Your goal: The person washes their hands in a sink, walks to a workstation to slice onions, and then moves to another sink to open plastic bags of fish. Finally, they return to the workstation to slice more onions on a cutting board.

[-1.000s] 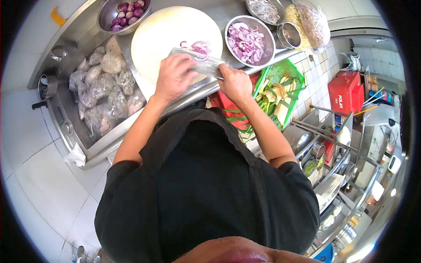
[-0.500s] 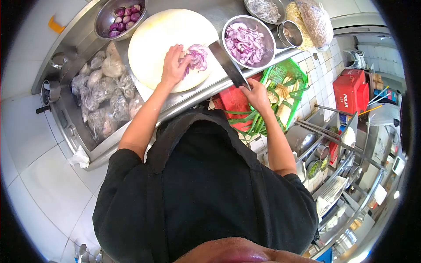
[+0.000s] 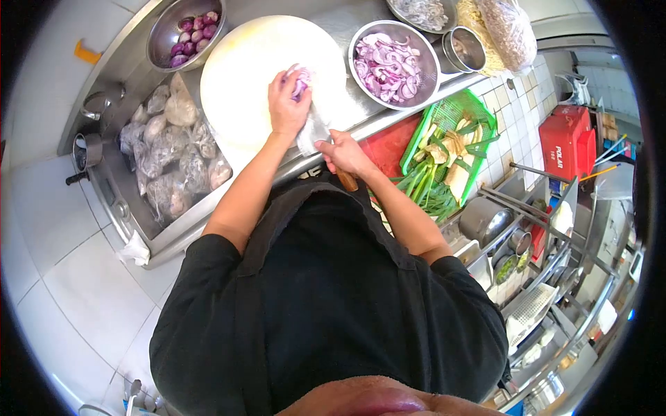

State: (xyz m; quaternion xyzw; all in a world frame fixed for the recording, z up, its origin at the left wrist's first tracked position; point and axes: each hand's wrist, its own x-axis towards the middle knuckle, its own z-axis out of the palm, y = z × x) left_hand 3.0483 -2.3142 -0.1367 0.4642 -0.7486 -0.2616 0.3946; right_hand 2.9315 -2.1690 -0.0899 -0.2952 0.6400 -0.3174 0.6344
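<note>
My left hand (image 3: pixel 289 107) is closed over a clump of sliced red onion (image 3: pixel 300 82) at the right part of the round white cutting board (image 3: pixel 239 66). My right hand (image 3: pixel 345 154) grips a cleaver (image 3: pixel 316 130) with a wooden handle. Its broad blade lies close against my left hand and the slices; how far it reaches under them is hidden. To the right of the board, a metal bowl (image 3: pixel 431 87) holds many onion slices (image 3: pixel 388 66). Another metal bowl (image 3: pixel 158 41) at the upper left contains whole peeled red onions (image 3: pixel 198 31).
Bagged food (image 3: pixel 166 149) fills the sink basin (image 3: pixel 187 232) at left. A green basket (image 3: pixel 485 125) of leafy vegetables stands below the counter edge at right. Small metal pots (image 3: pixel 465 50) and filled plastic bags (image 3: pixel 506 31) sit at the upper right, above a metal rack (image 3: pixel 548 229).
My right hand has brought the cleaver leftward from beside the bowl to my left hand. The spread slices are now gathered under my left fingers, which have shifted slightly right.
</note>
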